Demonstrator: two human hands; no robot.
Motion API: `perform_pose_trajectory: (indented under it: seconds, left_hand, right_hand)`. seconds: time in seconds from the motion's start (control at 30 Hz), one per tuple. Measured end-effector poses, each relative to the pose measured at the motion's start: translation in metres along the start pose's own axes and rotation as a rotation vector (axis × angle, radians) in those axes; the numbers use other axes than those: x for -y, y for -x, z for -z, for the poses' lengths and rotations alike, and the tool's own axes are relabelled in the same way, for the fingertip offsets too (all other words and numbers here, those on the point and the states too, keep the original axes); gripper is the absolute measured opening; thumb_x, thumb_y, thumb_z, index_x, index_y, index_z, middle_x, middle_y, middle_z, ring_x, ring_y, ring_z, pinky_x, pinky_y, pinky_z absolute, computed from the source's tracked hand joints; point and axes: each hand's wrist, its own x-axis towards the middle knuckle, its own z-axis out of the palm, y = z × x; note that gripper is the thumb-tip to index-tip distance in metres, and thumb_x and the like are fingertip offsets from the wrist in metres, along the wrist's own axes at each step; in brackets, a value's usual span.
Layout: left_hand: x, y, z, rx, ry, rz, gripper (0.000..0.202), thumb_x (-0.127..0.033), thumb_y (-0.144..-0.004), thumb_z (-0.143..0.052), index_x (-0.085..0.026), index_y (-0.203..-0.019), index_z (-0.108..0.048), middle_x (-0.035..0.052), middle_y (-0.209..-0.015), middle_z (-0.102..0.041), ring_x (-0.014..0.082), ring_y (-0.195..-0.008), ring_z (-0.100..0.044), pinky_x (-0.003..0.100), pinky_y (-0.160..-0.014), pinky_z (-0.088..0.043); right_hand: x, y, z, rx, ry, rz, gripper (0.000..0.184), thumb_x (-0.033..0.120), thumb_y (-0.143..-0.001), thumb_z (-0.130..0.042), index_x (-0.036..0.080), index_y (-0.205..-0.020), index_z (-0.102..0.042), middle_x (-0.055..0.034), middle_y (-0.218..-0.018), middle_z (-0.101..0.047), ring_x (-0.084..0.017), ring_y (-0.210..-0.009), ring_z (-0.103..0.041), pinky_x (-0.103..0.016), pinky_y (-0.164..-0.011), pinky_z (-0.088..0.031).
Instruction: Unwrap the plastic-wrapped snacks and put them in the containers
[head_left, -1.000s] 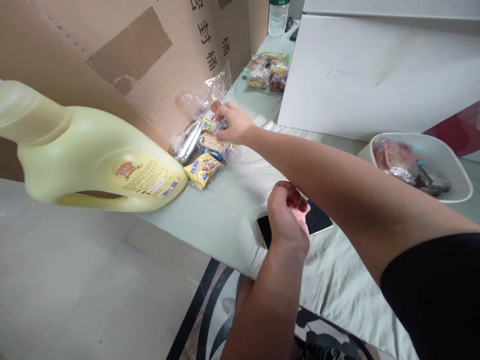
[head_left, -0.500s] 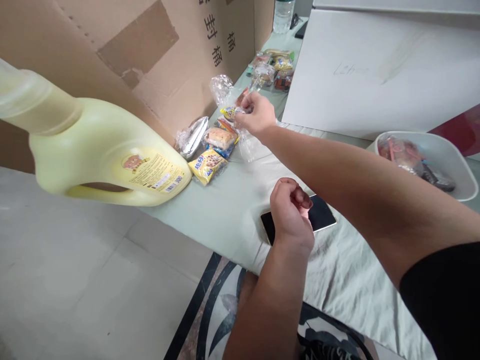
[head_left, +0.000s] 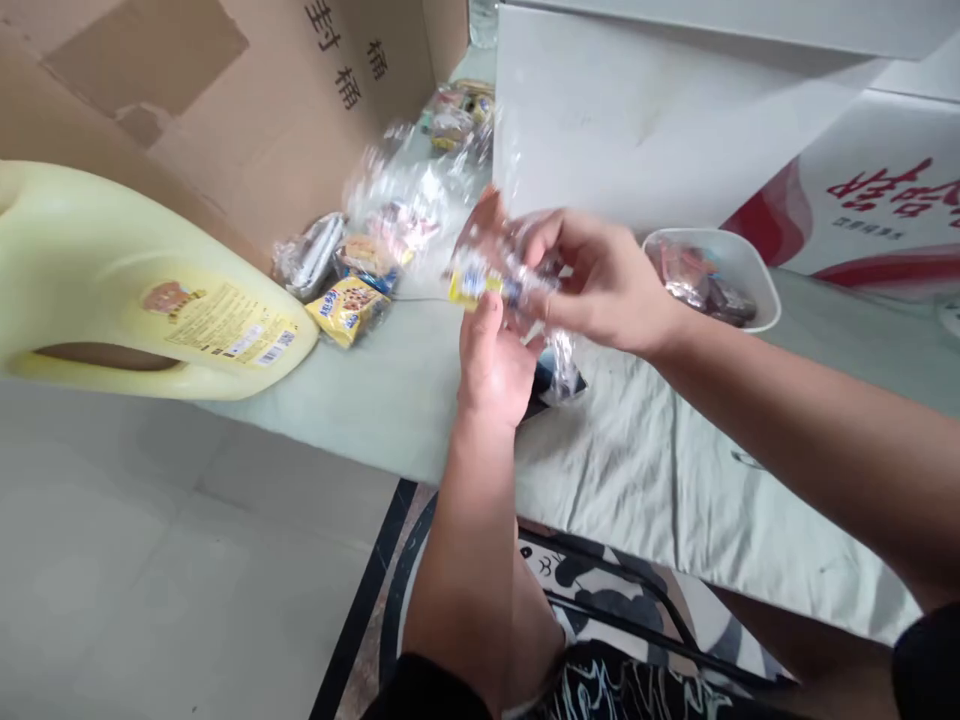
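Observation:
My right hand [head_left: 607, 285] is closed on a bunch of clear-wrapped snack packets [head_left: 478, 245], brown and yellow, blurred by motion. From below, my left hand [head_left: 495, 375] grips the same bunch, its thumb against the yellow packet [head_left: 471, 287]. Clear crinkled wrap trails beneath my right hand. To the left on the cloth lie a yellow cookie packet [head_left: 347, 312], a wrapped pastry [head_left: 367, 255] and a silvery packet [head_left: 311, 255]. A blurred clear plastic bag [head_left: 409, 205] is just behind them. Under my hands a dark phone [head_left: 534, 405] is partly hidden.
A big pale-yellow jug [head_left: 150, 290] stands at the left, before a cardboard box [head_left: 300, 130]. White boxes [head_left: 600, 120] line the back. A white tub [head_left: 769, 295] with wrapped snacks sits at right. More packets [head_left: 454, 115] lie farther back on the cloth-covered surface.
My right hand has drawn back toward me with packets from the pile. My left hand has risen from over the phone to meet it. The view has turned right.

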Motion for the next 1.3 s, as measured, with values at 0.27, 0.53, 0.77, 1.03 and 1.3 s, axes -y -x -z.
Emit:
perform_pose_trajectory:
  seconds: [0.27,0.53,0.77,1.03,1.3]
  left_hand:
    - [0.013,0.015,-0.010,0.210,0.109,0.282,0.022,-0.032,-0.089,-0.069,-0.035,-0.111,-0.073,0.0004,-0.088,-0.071,0.0170,-0.083,-0.066,0.028,-0.065,-0.053]
    - [0.069,0.039,-0.028,0.395,-0.056,0.715,0.012,-0.027,-0.088,-0.067,-0.016,-0.086,-0.072,0.0044,-0.078,-0.067,0.0122,-0.068,-0.062,0.026,-0.063,-0.053]
    - [0.093,0.058,-0.031,0.468,-0.297,0.450,0.042,-0.019,-0.064,-0.086,-0.021,-0.101,-0.066,-0.0012,-0.085,-0.072,0.0138,-0.076,-0.068,0.028,-0.076,-0.055]
    - [0.124,0.078,-0.029,0.772,-0.286,0.581,0.069,-0.031,-0.062,-0.096,-0.026,-0.119,-0.059,0.0030,-0.110,-0.073,0.0212,-0.100,-0.073,0.040,-0.098,-0.055]
    - [0.150,0.098,-0.039,0.854,-0.389,0.740,0.065,-0.039,-0.069,-0.093,-0.024,-0.124,-0.061,0.0082,-0.119,-0.074,0.0312,-0.120,-0.069,0.048,-0.110,-0.050]
  right_hand:
    - [0.028,0.115,0.054,0.017,0.192,-0.087,0.031,0.042,-0.095,-0.058,0.031,-0.122,-0.070,-0.0114,-0.147,-0.055,-0.037,-0.141,-0.052,-0.062,-0.105,-0.052]
    - [0.019,0.178,0.035,-0.037,0.293,-0.055,0.024,0.050,-0.091,-0.067,0.034,-0.105,-0.078,-0.0092,-0.140,-0.063,-0.036,-0.141,-0.052,-0.062,-0.116,-0.042]
    - [0.032,0.220,0.062,-0.282,0.026,-0.120,0.012,0.033,-0.098,-0.064,0.029,-0.091,-0.074,-0.0039,-0.086,-0.076,-0.022,-0.079,-0.073,-0.042,-0.077,-0.062]
    - [0.004,0.265,0.064,-0.541,0.024,-0.409,0.046,0.045,-0.087,-0.077,0.030,-0.124,-0.056,-0.0125,-0.133,-0.055,-0.030,-0.122,-0.062,-0.049,-0.093,-0.061]
    - [-0.015,0.302,0.075,-0.365,-0.464,-0.425,0.085,0.040,-0.093,-0.072,0.037,-0.163,-0.023,-0.0110,-0.148,-0.059,-0.029,-0.122,-0.070,-0.049,-0.100,-0.063]
